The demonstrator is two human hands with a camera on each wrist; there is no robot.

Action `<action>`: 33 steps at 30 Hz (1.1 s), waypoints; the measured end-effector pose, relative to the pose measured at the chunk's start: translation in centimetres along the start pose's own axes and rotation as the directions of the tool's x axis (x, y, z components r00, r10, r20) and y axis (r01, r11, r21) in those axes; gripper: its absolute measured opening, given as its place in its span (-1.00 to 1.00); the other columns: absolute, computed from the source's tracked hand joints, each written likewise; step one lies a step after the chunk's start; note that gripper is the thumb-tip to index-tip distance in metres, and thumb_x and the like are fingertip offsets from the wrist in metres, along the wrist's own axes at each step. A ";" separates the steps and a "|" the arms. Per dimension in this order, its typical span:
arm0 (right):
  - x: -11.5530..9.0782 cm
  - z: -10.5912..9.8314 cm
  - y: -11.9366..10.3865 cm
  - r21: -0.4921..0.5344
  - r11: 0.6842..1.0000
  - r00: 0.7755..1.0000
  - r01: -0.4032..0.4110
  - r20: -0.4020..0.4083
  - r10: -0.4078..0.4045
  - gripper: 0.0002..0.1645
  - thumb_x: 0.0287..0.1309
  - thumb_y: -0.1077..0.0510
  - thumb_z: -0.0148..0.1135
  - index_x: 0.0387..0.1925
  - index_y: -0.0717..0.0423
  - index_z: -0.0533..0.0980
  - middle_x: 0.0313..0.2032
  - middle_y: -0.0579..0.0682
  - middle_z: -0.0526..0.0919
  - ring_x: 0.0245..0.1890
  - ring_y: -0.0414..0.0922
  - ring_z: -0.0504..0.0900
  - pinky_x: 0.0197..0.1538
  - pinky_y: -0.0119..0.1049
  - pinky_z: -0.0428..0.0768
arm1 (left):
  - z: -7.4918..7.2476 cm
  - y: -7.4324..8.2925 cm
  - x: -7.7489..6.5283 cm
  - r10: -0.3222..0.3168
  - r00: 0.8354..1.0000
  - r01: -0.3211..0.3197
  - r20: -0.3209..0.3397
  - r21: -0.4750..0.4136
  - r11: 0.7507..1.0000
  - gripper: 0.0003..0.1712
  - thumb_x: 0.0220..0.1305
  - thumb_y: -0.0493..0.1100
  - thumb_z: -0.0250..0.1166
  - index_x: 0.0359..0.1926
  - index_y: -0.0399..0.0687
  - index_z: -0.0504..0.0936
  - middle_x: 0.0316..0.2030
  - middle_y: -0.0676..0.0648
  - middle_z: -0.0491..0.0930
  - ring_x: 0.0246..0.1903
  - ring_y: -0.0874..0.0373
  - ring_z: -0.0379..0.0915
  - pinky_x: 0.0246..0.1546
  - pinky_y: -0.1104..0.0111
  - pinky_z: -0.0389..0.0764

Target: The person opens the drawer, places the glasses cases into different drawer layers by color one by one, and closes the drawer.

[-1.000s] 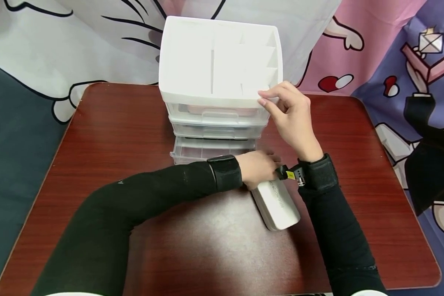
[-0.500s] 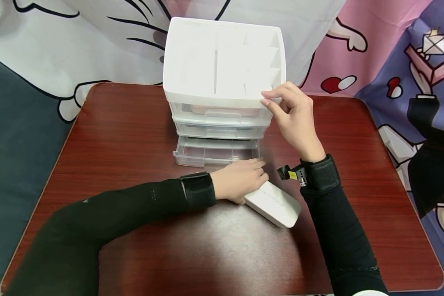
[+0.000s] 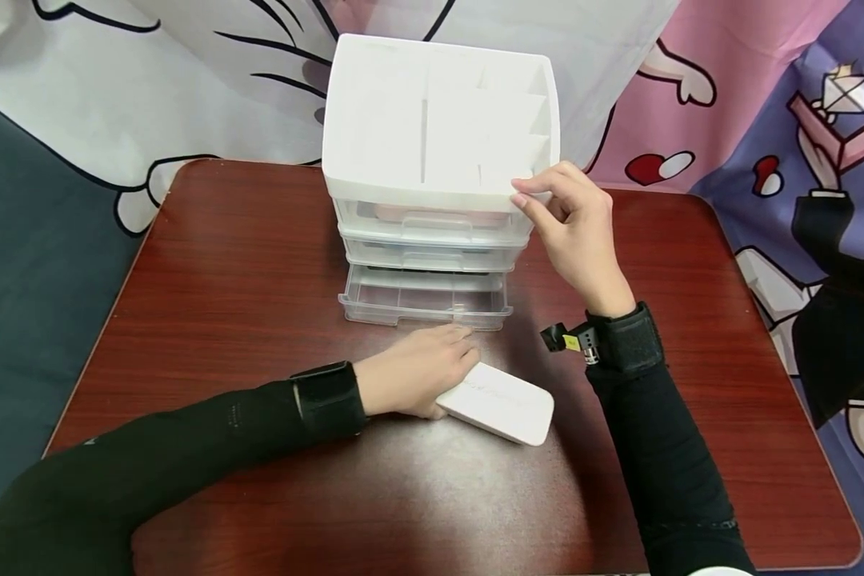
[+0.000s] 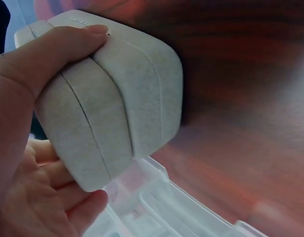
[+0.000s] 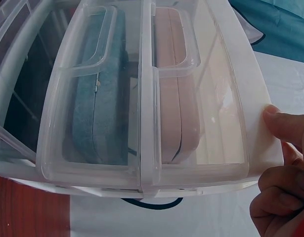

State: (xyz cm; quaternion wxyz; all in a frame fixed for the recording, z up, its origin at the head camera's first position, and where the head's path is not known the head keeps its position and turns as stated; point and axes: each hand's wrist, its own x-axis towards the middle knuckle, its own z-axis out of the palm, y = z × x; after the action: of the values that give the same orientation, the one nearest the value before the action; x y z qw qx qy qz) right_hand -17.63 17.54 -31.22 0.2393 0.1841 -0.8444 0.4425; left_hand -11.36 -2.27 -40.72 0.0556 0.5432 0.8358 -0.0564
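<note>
My left hand (image 3: 421, 372) holds one end of a white oblong case (image 3: 504, 404) with rounded corners, above the table in front of the drawer unit. In the left wrist view the thumb lies across the case (image 4: 147, 84), which has seams along its side, and the fingers are on the other side. My right hand (image 3: 576, 232) pinches the front right corner of the white drawer unit's top (image 3: 374, 120). The bottom clear drawer (image 3: 425, 300) is pulled out; no object is clearly visible inside it. The two drawers above it are pushed in.
In the right wrist view a teal case (image 5: 105, 108) and a pink case (image 5: 176, 98) sit behind the clear drawer fronts. The unit stands at the back of the brown table (image 3: 259, 264), against a printed curtain (image 3: 187, 80).
My left hand has moved left and toward me with the white case, coming away from beside the pulled-out drawer. The case has turned more sideways. My right hand keeps its hold on the corner.
</note>
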 end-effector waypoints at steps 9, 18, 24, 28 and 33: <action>0.0 0.1 0.1 -0.002 1.000 1.000 -0.009 -0.001 0.009 -0.82 0.15 0.29 0.31 -0.18 0.22 0.69 -0.41 0.00 0.51 -0.71 -0.30 0.14 -0.56 -0.45 0.13 | 0.8 -0.2 -3.9 -0.090 0.994 0.086 -0.069 -0.050 0.995 -0.17 -0.29 0.27 0.52 -0.04 -0.09 0.47 -0.11 -0.03 0.57 0.12 0.00 0.46 0.22 0.22 0.42; 0.1 0.2 0.5 -0.012 1.000 1.000 -0.002 -0.007 0.002 -0.83 0.14 0.29 0.32 -0.20 0.21 0.69 -0.40 -0.01 0.52 -0.71 -0.31 0.13 -0.56 -0.45 0.13 | 1.3 0.4 -6.2 -0.126 0.984 0.126 -0.129 -0.011 0.992 -0.12 -0.39 0.30 0.55 -0.09 -0.12 0.47 -0.19 -0.04 0.57 -0.02 0.02 0.49 0.11 0.22 0.48; 0.0 0.2 0.4 0.001 1.000 1.000 0.004 -0.011 -0.004 -0.83 0.14 0.30 0.32 -0.21 0.22 0.69 -0.41 -0.01 0.51 -0.71 -0.30 0.13 -0.56 -0.45 0.13 | 0.6 0.9 -6.5 -0.197 0.979 0.197 -0.045 -0.006 0.980 0.11 -0.32 0.49 0.45 0.13 -0.19 0.46 0.00 -0.13 0.60 0.10 -0.02 0.48 0.10 0.14 0.48; 0.0 0.1 0.5 -0.003 1.000 1.000 0.005 -0.010 -0.005 -0.83 0.14 0.29 0.31 -0.20 0.21 0.69 -0.41 -0.02 0.51 -0.71 -0.30 0.14 -0.55 -0.45 0.13 | -0.7 0.8 -6.3 -0.248 0.969 0.247 -0.003 -0.069 0.966 0.20 -0.12 0.66 0.12 0.26 -0.20 0.40 0.13 -0.20 0.55 0.21 -0.12 0.43 0.17 0.03 0.44; 0.0 0.1 0.5 -0.001 1.000 1.000 0.002 -0.007 -0.002 -0.83 0.15 0.29 0.31 -0.19 0.21 0.69 -0.41 -0.02 0.50 -0.70 -0.30 0.14 -0.55 -0.45 0.13 | -2.2 -1.1 -5.5 -0.320 0.938 0.296 -0.133 -0.174 0.939 -0.24 0.31 0.40 0.00 0.16 -0.12 0.50 0.09 -0.15 0.54 0.10 -0.05 0.50 0.05 0.08 0.51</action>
State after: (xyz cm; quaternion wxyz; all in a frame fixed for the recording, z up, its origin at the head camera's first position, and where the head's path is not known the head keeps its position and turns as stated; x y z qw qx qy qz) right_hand -17.96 17.71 -31.64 0.2428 0.1834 -0.8435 0.4427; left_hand -10.19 -7.32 -37.68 0.0201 0.4024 0.9142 0.0427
